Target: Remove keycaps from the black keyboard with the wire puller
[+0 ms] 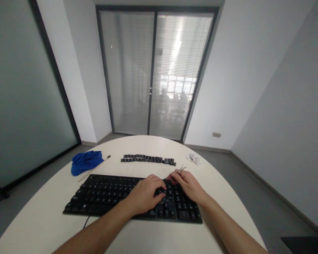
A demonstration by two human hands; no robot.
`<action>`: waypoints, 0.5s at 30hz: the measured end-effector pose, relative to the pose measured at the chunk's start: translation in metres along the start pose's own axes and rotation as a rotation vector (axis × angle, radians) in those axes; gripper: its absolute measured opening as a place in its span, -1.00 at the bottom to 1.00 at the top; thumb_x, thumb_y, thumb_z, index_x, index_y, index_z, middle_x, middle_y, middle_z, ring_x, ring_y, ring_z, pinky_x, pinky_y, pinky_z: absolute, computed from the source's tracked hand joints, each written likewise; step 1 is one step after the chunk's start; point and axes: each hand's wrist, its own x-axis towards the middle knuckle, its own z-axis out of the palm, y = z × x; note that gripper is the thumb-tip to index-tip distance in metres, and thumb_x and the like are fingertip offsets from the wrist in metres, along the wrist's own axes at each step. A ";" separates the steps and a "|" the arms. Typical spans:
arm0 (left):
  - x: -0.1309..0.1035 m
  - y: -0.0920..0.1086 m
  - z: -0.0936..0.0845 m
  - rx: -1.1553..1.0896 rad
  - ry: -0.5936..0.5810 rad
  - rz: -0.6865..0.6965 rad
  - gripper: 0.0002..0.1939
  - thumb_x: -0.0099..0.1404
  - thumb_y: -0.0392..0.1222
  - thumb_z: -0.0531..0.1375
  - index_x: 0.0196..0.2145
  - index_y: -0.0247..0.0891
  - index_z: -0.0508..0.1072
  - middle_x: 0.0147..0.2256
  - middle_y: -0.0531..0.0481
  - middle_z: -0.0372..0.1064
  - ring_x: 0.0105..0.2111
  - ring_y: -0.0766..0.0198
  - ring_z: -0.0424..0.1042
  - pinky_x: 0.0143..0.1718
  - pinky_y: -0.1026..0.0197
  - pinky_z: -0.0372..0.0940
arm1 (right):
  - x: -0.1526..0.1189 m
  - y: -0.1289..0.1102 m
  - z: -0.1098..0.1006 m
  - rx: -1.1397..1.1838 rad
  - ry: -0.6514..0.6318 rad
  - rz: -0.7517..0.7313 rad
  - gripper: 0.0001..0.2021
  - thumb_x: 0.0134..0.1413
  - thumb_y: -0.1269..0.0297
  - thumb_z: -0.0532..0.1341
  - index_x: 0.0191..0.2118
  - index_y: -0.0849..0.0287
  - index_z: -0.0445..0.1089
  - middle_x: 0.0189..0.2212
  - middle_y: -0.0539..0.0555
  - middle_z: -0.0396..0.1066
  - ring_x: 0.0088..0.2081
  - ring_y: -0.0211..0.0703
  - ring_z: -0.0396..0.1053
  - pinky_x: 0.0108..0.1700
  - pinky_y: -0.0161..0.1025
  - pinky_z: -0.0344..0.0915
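A black keyboard [106, 192] lies flat on the table, its top row dark and low at the back edge. My left hand [147, 192] rests over its right-middle part, thumb and fingers apart, fingertips on the keys near the navigation block. Beside it, my right hand [187, 183] is closed in a pinch at the back right of the keyboard. From that pinch a thin metal tool with two prongs [182, 168] sticks up; its lower end, near the keys, is too small to make out. Behind the keyboard, loose black keycaps [145, 159] stand in two rows.
On the pale round table [137, 234], a blue cloth [86, 161] lies at the left beside a thin brush [98, 166]. A crumpled white tissue [194, 158] sits at the back right. The keyboard's cable [86, 221] runs off its front edge.
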 end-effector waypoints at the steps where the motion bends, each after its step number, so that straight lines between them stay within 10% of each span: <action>1: 0.000 0.000 0.000 0.000 0.000 -0.002 -0.83 0.21 -0.28 0.25 -0.20 -0.16 0.43 -0.17 -0.01 0.43 -0.09 0.16 0.35 -0.03 0.12 0.26 | 0.000 0.001 0.000 -0.002 0.020 0.010 -0.58 0.27 0.01 0.04 -0.26 0.22 0.51 -0.45 0.05 0.43 -0.35 -0.16 0.36 -0.25 -0.27 0.28; 15: 0.001 0.001 0.000 -0.005 0.001 -0.005 -0.84 0.22 -0.27 0.25 -0.21 -0.17 0.45 -0.18 -0.01 0.44 -0.11 0.16 0.35 -0.04 0.12 0.27 | 0.001 0.003 0.000 0.015 0.061 0.078 -0.52 0.26 -0.06 -0.01 -0.34 0.22 0.48 -0.57 0.00 0.32 -0.46 -0.20 0.29 -0.36 -0.29 0.25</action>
